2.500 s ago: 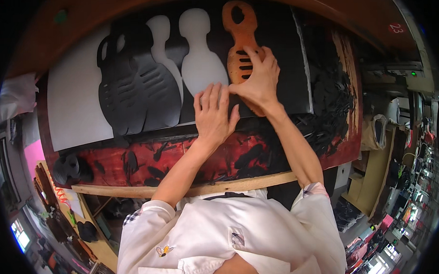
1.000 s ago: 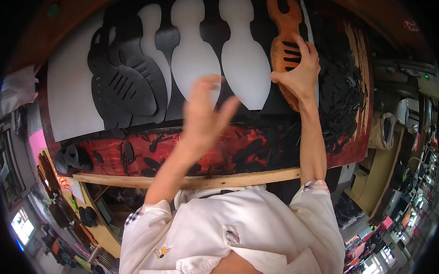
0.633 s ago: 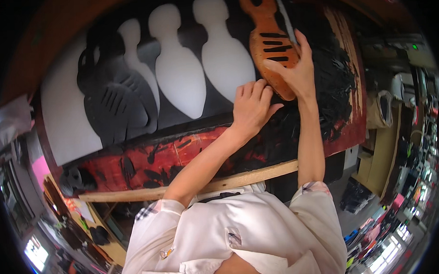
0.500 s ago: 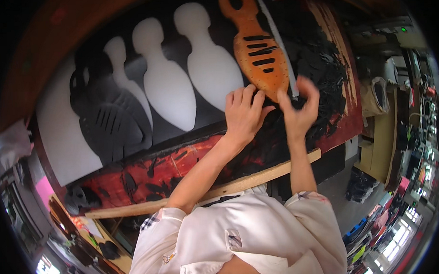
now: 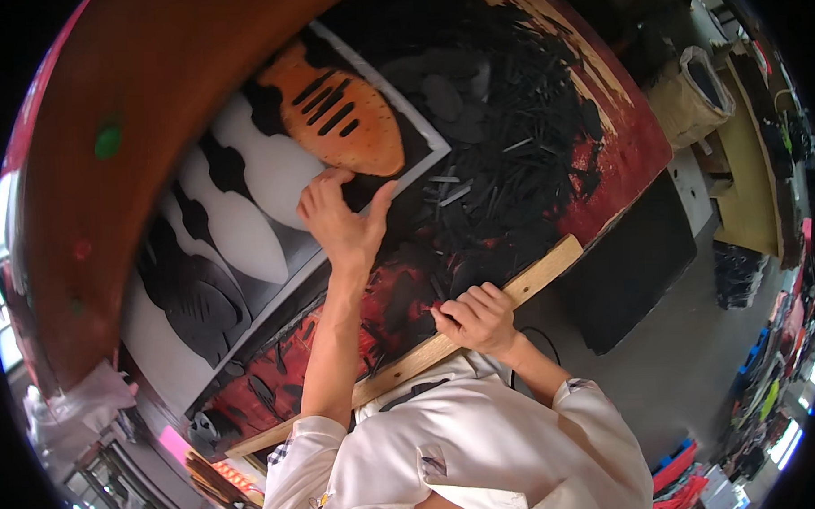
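An orange sole-shaped template point(image 5: 344, 122) with several dark slots lies on a dark foam sheet with a pale edge point(image 5: 413, 169). My left hand point(image 5: 342, 223) rests just below the template's near side, thumb spread and fingers slightly bent, holding nothing. Left of it are white sole-shaped areas point(image 5: 265, 161), one beside another. Farther left sit black slotted sole pieces point(image 5: 203, 302), overlapping each other. My right hand point(image 5: 482, 319) is above the wooden strip at the bench's front edge, its fingers curled closed; whatever they may hold is hidden.
Black offcuts and shreds point(image 5: 510, 116) are heaped to the right of the sheet on the red bench top point(image 5: 624, 148). The wooden strip point(image 5: 551, 263) runs along the near edge. A dark board point(image 5: 636, 255) and an open sack point(image 5: 689, 97) stand at the right.
My right hand has drawn back from the template's tip to the front strip and closed. My left hand stays near the template. The whole view has turned, with the sheet now farther left.
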Demonstrator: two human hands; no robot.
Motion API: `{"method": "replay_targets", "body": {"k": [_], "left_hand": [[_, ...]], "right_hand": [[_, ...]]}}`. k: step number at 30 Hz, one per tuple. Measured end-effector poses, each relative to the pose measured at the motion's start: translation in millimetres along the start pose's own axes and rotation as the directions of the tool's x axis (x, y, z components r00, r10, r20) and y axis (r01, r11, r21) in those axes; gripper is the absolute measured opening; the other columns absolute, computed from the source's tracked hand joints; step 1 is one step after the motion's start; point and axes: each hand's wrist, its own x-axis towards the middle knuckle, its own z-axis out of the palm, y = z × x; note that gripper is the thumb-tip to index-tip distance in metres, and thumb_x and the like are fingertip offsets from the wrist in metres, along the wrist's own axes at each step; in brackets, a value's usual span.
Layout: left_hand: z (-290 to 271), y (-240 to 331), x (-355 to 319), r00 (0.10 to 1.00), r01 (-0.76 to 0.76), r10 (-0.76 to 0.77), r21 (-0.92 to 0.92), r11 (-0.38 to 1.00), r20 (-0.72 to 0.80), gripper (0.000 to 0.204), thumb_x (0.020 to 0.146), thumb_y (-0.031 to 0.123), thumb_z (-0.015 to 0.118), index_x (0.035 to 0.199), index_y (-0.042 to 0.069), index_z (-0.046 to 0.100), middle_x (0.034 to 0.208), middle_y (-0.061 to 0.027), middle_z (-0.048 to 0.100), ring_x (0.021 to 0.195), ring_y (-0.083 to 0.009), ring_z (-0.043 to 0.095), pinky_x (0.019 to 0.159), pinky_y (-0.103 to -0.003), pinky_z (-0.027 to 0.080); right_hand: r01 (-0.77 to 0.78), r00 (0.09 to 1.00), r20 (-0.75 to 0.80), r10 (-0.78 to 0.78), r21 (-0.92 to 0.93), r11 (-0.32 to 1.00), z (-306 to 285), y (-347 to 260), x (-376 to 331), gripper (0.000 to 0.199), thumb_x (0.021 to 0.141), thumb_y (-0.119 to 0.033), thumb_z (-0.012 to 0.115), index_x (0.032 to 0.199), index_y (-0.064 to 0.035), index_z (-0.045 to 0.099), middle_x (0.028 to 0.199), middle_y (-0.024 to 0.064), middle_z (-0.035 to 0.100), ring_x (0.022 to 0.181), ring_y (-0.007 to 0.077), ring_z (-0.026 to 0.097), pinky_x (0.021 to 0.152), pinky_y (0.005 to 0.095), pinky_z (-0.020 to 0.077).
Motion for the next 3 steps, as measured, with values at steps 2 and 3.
{"method": "replay_targets", "body": {"k": [2, 3], "left_hand": [[-2.1, -5.1, -0.2, 0.999, -0.042, 0.042, 0.028, 0.999, -0.001, 0.048, 0.072, 0.036, 0.085, 0.100, 0.009, 0.058, 0.103, -0.0096, 0.061, 0.101, -0.0306, 0.053, 0.091, -0.041, 0.036], [-0.2, -1.9, -0.1, 0.998, -0.065, 0.065, 0.040, 0.997, -0.001, 0.048, 0.072, 0.037, 0.085, 0.101, 0.009, 0.058, 0.104, -0.0098, 0.061, 0.102, -0.0306, 0.053, 0.091, -0.041, 0.036]], "right_hand": [[-0.010, 0.999, -0.036, 0.011, 0.023, 1.000, 4.7, -3.9, 3.0, 0.018, 0.081, -0.016, 0.074, 0.073, -0.0122, 0.058, 0.061, -0.0007, 0.048, 0.057, 0.0165, 0.049, 0.056, 0.0316, 0.0375], [-0.025, 0.999, -0.040, 0.027, 0.035, 0.999, 2.4, -1.9, 3.1, 0.018, 0.082, -0.017, 0.073, 0.073, -0.0125, 0.058, 0.061, -0.0007, 0.048, 0.057, 0.0162, 0.049, 0.057, 0.0318, 0.0378]]}}
